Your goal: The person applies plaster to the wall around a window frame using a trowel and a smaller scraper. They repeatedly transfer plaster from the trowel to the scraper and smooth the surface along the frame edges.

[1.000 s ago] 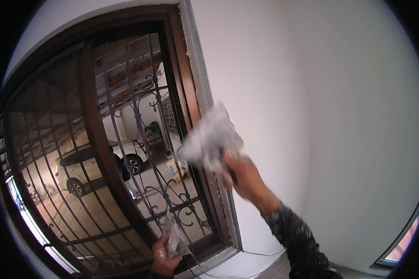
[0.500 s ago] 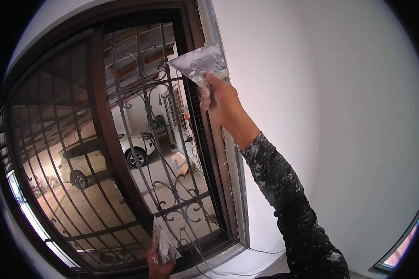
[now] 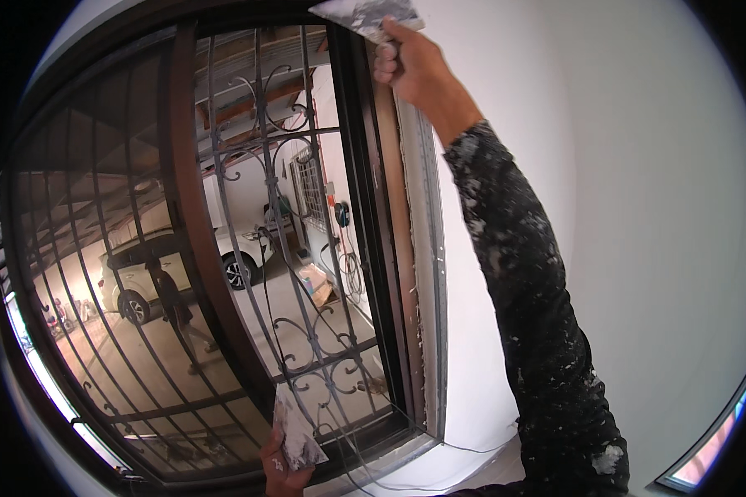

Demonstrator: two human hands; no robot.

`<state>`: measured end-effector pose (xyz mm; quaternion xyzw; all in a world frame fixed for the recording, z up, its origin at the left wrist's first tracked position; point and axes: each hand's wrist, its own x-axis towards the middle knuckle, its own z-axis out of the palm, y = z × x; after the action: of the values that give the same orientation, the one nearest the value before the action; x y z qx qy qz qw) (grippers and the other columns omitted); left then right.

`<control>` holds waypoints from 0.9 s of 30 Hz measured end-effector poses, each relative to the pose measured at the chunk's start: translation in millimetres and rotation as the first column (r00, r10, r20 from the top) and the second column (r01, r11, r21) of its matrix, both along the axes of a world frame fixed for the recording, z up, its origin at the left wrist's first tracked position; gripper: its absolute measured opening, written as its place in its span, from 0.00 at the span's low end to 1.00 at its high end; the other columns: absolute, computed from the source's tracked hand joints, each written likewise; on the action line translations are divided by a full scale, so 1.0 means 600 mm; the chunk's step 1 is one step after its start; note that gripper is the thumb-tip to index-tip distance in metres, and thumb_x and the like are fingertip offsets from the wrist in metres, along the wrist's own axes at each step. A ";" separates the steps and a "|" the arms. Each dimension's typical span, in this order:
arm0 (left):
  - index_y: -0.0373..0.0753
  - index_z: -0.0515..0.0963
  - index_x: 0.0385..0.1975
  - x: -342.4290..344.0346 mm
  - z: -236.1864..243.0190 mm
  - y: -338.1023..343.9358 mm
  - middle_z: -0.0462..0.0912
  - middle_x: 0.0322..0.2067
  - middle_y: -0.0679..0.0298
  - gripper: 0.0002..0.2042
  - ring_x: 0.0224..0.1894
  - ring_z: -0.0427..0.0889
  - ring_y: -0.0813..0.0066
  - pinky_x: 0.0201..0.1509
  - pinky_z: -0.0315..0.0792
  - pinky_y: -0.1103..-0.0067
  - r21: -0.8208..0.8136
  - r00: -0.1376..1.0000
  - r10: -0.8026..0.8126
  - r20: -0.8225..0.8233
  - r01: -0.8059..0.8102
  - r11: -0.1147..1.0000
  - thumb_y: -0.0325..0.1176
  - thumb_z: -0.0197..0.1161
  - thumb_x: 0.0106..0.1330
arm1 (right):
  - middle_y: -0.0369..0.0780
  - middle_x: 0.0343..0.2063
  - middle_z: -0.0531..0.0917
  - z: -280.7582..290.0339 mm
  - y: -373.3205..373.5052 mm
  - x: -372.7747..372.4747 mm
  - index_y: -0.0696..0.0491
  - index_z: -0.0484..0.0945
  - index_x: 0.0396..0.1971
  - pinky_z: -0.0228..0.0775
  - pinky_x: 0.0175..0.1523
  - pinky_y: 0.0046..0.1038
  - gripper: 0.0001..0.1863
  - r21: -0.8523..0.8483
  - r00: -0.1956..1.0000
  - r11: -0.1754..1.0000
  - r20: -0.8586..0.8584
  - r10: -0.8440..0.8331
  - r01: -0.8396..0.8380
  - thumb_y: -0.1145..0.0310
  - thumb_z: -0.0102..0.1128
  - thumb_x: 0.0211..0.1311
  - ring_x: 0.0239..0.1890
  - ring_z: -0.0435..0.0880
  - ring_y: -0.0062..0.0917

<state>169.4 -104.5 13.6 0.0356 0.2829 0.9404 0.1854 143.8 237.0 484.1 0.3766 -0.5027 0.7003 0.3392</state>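
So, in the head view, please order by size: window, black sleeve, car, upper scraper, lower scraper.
1. Window
2. Black sleeve
3. Car
4. Upper scraper, lower scraper: too alike to rank; picture edge crops the upper one.

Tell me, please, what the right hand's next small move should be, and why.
Perhaps draw the broad scraper down slightly beside the window frame: the right hand holds it high, at the picture's upper edge, and the pale strip along the frame looks ragged below. Blade contact isn't clear.

Upper scraper (image 3: 366,12) lies in right hand (image 3: 414,70), lower scraper (image 3: 297,435) in left hand (image 3: 283,470); grille (image 3: 271,180) stands before car (image 3: 250,248), left of wall (image 3: 630,207).
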 end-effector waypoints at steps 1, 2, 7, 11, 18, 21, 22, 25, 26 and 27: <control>0.44 0.63 0.69 -0.008 -0.015 -0.005 0.76 0.25 0.68 0.26 0.15 0.66 0.78 0.23 0.68 0.82 0.024 0.988 -0.087 -0.131 0.091 0.996 0.32 0.55 0.71 | 0.33 0.15 0.69 -0.006 0.006 0.017 0.52 0.71 0.28 0.58 0.22 0.24 0.13 0.023 0.998 0.998 -0.037 -0.057 0.058 0.60 0.55 0.71 0.15 0.63 0.20; 0.45 0.62 0.70 -0.018 -0.031 -0.008 0.76 0.25 0.68 0.26 0.15 0.65 0.79 0.23 0.67 0.82 -0.125 0.969 -0.057 -0.240 0.027 0.992 0.33 0.55 0.72 | 0.33 0.15 0.69 -0.031 0.012 0.033 0.52 0.73 0.29 0.59 0.24 0.24 0.14 0.067 0.975 0.977 -0.106 -0.196 0.203 0.59 0.55 0.71 0.16 0.64 0.20; 0.46 0.60 0.71 -0.047 -0.039 0.020 0.76 0.27 0.68 0.27 0.15 0.65 0.80 0.23 0.68 0.82 -0.483 0.676 -0.177 -0.715 -0.295 0.824 0.33 0.53 0.73 | 0.38 0.27 0.82 -0.293 0.030 0.133 0.61 0.82 0.33 0.74 0.37 0.25 0.18 -0.020 0.045 0.091 -0.753 -0.657 0.996 0.58 0.57 0.70 0.29 0.81 0.22; 0.48 0.62 0.71 0.000 0.027 0.098 0.77 0.28 0.69 0.26 0.19 0.69 0.82 0.26 0.69 0.82 -0.304 0.973 -0.217 -0.080 0.184 0.935 0.33 0.53 0.73 | 0.47 0.38 0.86 -0.524 -0.003 0.199 0.59 0.81 0.42 0.81 0.48 0.30 0.10 0.380 0.492 0.358 -0.356 -0.795 0.853 0.81 0.60 0.62 0.41 0.87 0.31; 0.38 0.76 0.53 0.006 0.041 0.205 0.83 0.49 0.58 0.15 0.52 0.82 0.64 0.61 0.73 0.62 -0.010 0.767 -0.640 0.056 0.641 0.767 0.38 0.58 0.71 | 0.45 0.46 0.85 -0.699 -0.018 0.266 0.54 0.78 0.53 0.82 0.49 0.35 0.27 0.561 0.425 0.026 -0.594 -0.683 0.827 0.86 0.60 0.48 0.50 0.85 0.42; 0.38 0.73 0.56 0.005 0.034 0.215 0.81 0.52 0.58 0.18 0.56 0.79 0.65 0.65 0.69 0.62 0.056 0.688 -0.724 -0.050 0.726 0.685 0.39 0.58 0.71 | 0.45 0.46 0.85 -0.744 0.010 0.314 0.54 0.78 0.53 0.81 0.48 0.35 0.28 0.547 0.285 -0.154 -0.631 -0.722 0.823 0.85 0.60 0.48 0.48 0.86 0.40; 0.37 0.73 0.57 0.006 0.036 0.216 0.81 0.52 0.58 0.19 0.57 0.78 0.64 0.66 0.68 0.63 0.062 0.685 -0.727 -0.053 0.728 0.682 0.39 0.58 0.71 | 0.45 0.45 0.85 -0.755 0.020 0.330 0.55 0.78 0.54 0.81 0.48 0.35 0.29 0.553 0.236 -0.215 -0.631 -0.739 0.805 0.85 0.60 0.47 0.47 0.86 0.39; 0.37 0.73 0.57 0.003 0.052 0.222 0.81 0.53 0.59 0.19 0.56 0.78 0.64 0.66 0.68 0.63 0.099 0.651 -0.746 -0.139 0.759 0.644 0.39 0.58 0.72 | 0.50 0.43 0.84 -0.775 0.032 0.364 0.57 0.76 0.57 0.80 0.48 0.33 0.27 0.583 0.213 -0.163 -0.522 -0.826 0.796 0.83 0.59 0.53 0.44 0.87 0.39; 0.36 0.73 0.57 0.001 0.058 0.223 0.81 0.53 0.58 0.19 0.56 0.79 0.64 0.66 0.68 0.63 0.107 0.660 -0.733 -0.165 0.751 0.652 0.39 0.58 0.72 | 0.51 0.43 0.85 -0.783 0.023 0.377 0.58 0.75 0.58 0.79 0.47 0.32 0.26 0.655 0.164 0.017 -0.164 -0.973 0.755 0.80 0.58 0.57 0.43 0.87 0.38; 0.37 0.74 0.56 -0.004 0.064 0.227 0.81 0.52 0.59 0.19 0.55 0.80 0.64 0.66 0.69 0.63 0.091 0.680 -0.718 -0.148 0.733 0.675 0.40 0.58 0.72 | 0.52 0.42 0.85 -0.791 0.011 0.391 0.59 0.74 0.59 0.79 0.46 0.31 0.24 0.655 0.034 0.215 0.278 -0.960 0.724 0.78 0.58 0.61 0.42 0.87 0.38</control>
<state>167.1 32.0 51.9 0.2049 0.1866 0.8040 0.5261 378.6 243.5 9.4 -0.2246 -0.8148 0.3294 0.4209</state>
